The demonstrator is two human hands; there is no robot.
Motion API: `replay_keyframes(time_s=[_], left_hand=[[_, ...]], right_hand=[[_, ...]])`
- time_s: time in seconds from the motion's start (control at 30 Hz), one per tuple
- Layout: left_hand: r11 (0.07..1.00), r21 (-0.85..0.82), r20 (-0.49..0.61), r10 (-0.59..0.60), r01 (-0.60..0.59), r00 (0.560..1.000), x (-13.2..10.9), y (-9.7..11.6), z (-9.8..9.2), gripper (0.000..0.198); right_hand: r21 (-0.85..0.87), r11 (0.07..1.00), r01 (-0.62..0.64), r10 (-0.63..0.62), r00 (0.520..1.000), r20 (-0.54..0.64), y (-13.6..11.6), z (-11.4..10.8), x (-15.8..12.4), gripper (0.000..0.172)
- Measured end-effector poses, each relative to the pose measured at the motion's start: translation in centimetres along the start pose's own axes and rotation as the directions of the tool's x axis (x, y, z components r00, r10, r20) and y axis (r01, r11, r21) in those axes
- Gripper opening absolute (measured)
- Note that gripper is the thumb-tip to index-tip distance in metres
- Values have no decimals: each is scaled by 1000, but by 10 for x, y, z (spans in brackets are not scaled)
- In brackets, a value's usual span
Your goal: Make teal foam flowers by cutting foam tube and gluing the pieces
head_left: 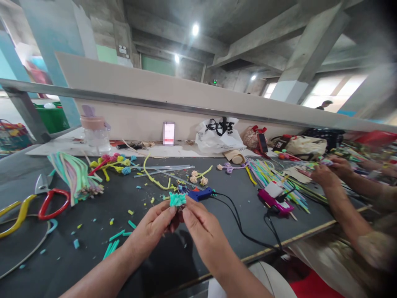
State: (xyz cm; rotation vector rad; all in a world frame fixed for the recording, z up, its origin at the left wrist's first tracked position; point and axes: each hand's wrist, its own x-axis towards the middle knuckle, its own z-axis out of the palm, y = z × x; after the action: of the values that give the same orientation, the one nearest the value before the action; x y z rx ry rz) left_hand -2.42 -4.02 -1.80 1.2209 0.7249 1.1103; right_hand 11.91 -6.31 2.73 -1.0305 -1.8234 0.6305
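Both my hands meet over the dark table (161, 260). My left hand (153, 227) and my right hand (198, 223) pinch a small teal fuzzy flower piece (177, 199) between their fingertips, held a little above the table. Just beyond it lies a blue glue gun (201, 193) with a black cord (238, 223) running right. Teal and yellow stem offcuts (116, 236) are scattered left of my hands.
Red-handled scissors (52, 198) and a bundle of pastel stems (76, 176) lie at the left. A pink glue gun (276, 201) and more coloured stems (269, 174) sit at the right, where another person's hands (325, 174) work. A bottle (96, 132), phone (169, 133) and bags (218, 134) line the back.
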Motion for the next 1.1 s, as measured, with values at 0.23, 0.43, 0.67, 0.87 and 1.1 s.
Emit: replay_keyframes(time_s=[0.23,0.43,0.67,0.87,1.1], left_hand=[[991,132,27,-14,10,1000,-2,1,2,29],[937,342,57,48,-65,997,-4,3,0,30],[983,181,140,18,-43,990,0,-1,-3,30],[1000,-20,50,-18,19,999,2,0,0,23],[994,104,-158,40,-24,987,3,5,3,22]], right_hand=[[-75,996,-41,34,995,-92,12,11,-4,20],[-29,996,-83,81,994,-73,16,7,-6,20],[282,937,-207,218,976,-11,17,8,-6,21],[519,813,-263,323,946,-26,27,7,-6,19],[195,960,-199,233,958,-168,29,7,-7,16]])
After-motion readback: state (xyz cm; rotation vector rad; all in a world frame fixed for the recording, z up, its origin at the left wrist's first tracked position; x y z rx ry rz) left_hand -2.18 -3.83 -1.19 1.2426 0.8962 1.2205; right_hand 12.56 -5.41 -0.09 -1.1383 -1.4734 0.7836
